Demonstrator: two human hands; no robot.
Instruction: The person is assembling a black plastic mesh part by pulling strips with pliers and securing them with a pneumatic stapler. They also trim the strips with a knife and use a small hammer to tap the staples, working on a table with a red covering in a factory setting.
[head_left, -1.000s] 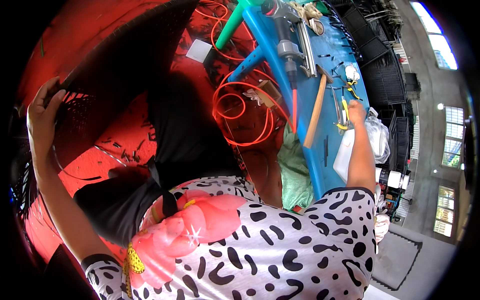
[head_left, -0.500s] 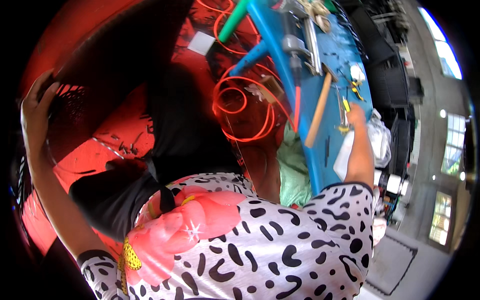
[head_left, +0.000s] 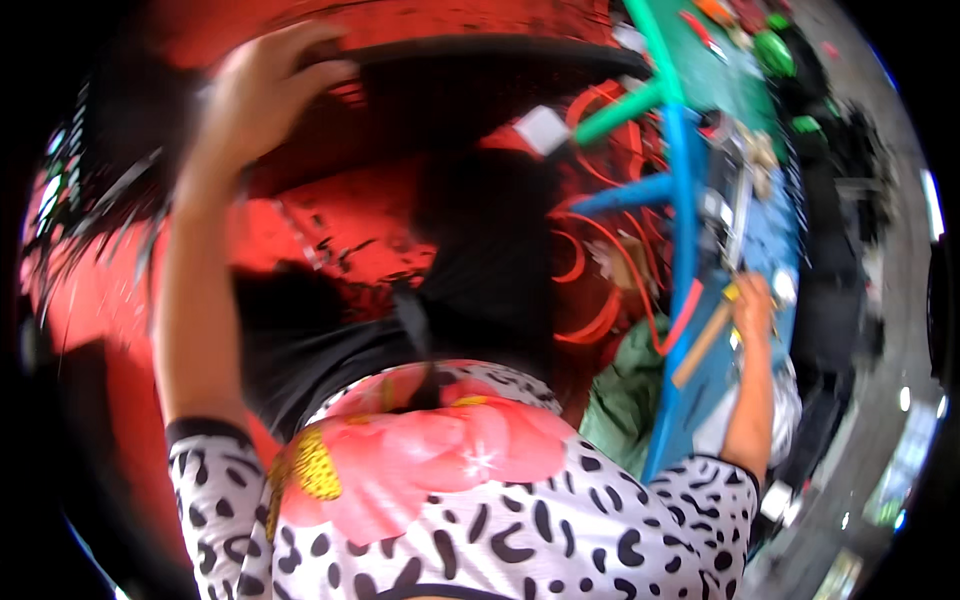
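Note:
My left hand (head_left: 262, 88) is raised at the upper left, fingers curled over the black curved rim (head_left: 480, 48) of a large red panel (head_left: 330, 225). My right hand (head_left: 755, 305) rests on the blue workbench (head_left: 715, 385) at the right, beside a wooden tool handle (head_left: 700, 347) and a small yellow item. The picture is blurred, so its grip is unclear. A spotted shirt with a pink flower (head_left: 450, 450) fills the lower middle.
Orange hose coils (head_left: 600, 300) lie between the red panel and the bench. Blue tubing (head_left: 685, 200) and green tubing (head_left: 620, 110) run along the bench edge. A white square tag (head_left: 543, 128), a green cloth (head_left: 625, 395) and black fabric (head_left: 490, 270) are nearby.
My left hand has shifted from the left edge of the view to the upper left, staying on the black rim. The view swung and blurred. My right hand stays on the bench.

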